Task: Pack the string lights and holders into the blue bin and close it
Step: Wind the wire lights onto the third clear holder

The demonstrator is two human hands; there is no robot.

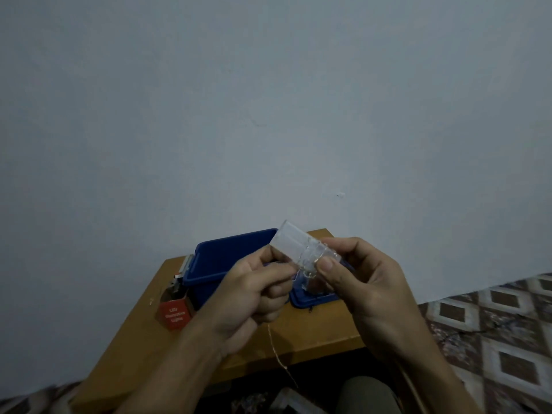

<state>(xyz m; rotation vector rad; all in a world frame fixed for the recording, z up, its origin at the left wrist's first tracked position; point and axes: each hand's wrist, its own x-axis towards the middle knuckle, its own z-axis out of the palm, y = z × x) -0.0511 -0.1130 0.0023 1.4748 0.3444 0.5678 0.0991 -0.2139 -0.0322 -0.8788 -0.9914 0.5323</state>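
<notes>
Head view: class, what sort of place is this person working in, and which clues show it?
Most likely a room in a home: a small wooden table against a plain painted wall, a patterned floor beside it, and a blue bin and red LED lights box on the table.

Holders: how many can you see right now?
1: the holder, held by left hand and right hand. More may be hidden in the bin.

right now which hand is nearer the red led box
Left. The left hand sits just right of the red box, holding one end of the clear holder; the right hand grips the holder's other end, farther right.
</notes>
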